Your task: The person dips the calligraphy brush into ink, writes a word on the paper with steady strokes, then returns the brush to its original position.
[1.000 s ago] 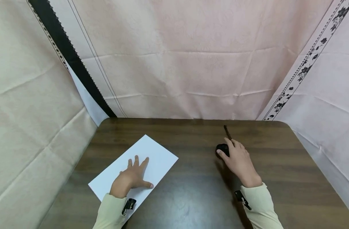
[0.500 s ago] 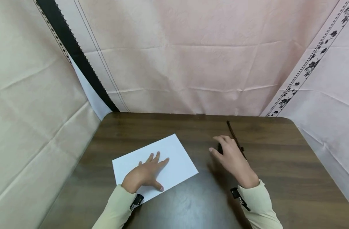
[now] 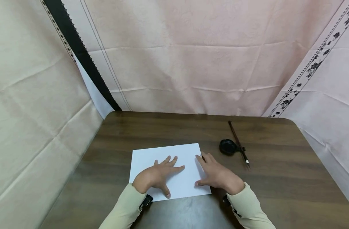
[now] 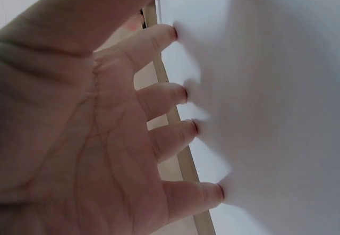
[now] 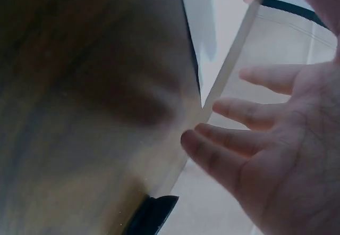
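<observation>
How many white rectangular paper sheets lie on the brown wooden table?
1 visible: the white rectangular paper sheet, left of the small round black dish, the left hand on it, the right hand at its right edge. Any sheet underneath would be hidden.

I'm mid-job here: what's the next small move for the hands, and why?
Probably a slight clockwise turn of the paper, seen from above, because its far edge slants relative to the far edge of the table. The left hand has its fingertips on the sheet, and the right hand is at its right edge, seemingly well placed to guide it.
</observation>
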The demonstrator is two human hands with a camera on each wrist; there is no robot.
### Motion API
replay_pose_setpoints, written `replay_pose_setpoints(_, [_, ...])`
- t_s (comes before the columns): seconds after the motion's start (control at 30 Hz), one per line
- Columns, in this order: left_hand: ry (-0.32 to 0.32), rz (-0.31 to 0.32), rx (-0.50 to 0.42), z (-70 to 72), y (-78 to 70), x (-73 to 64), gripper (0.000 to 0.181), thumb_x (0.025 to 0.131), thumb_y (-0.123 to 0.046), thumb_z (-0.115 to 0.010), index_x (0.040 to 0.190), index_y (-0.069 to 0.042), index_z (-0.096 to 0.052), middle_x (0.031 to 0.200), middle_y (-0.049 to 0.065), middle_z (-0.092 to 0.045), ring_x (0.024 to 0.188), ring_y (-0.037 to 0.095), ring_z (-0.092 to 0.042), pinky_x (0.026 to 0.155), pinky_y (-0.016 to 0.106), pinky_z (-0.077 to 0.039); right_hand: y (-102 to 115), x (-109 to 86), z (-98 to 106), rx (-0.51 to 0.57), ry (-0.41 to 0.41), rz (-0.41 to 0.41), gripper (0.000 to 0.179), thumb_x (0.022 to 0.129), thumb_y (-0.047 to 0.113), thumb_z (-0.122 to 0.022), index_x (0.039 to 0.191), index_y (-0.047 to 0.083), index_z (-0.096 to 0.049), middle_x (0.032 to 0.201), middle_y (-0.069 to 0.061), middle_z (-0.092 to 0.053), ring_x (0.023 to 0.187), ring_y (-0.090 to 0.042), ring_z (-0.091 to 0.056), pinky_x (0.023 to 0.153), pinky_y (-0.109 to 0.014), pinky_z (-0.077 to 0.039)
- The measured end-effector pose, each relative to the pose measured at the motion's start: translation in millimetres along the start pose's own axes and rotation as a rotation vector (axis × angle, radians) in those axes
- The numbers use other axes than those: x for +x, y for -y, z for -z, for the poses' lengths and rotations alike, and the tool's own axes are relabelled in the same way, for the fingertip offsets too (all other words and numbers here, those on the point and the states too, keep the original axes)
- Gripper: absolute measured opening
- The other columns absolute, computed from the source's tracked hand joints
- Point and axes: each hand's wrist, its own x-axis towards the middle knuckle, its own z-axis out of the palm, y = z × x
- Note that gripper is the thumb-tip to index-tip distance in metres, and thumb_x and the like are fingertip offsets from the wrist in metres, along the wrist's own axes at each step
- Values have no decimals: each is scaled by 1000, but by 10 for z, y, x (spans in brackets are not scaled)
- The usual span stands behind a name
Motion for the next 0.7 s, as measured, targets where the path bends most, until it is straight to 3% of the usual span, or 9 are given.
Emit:
replay_pose_setpoints(0.17, [11,-17,34,-5,-54,42,118,65,-35,-103,164,-39,-39,178,3,-14,164,31,-10,122,71,-20,16,-12,-33,-54,18,-9,119,79,48,-92,166,0,-27,174,-25,-13,161,-46,-11,125,-61,-25])
replay_pose_setpoints(0.33, [27,-52,69,-17,-130,87,118,63,-37,-103,163,-43,-40,178,-1,-14,164,28,-10,123,70,-19,8,-43,-72,-77,19,-24,121,78,49,-93,166,-2,-26,174,-26,-12,162,-44,-9,127,-59,-20])
replay_pose_setpoints(0.7, [9,-104,96,-152,-367,125,119,61,-42,-103,162,-46,-39,177,-5,-17,164,25,-14,122,70,-22,-97,-170,-174,-92,32,-41,125,74,51,-95,164,-6,-28,173,-27,-13,161,-45,-11,125,-59,-26])
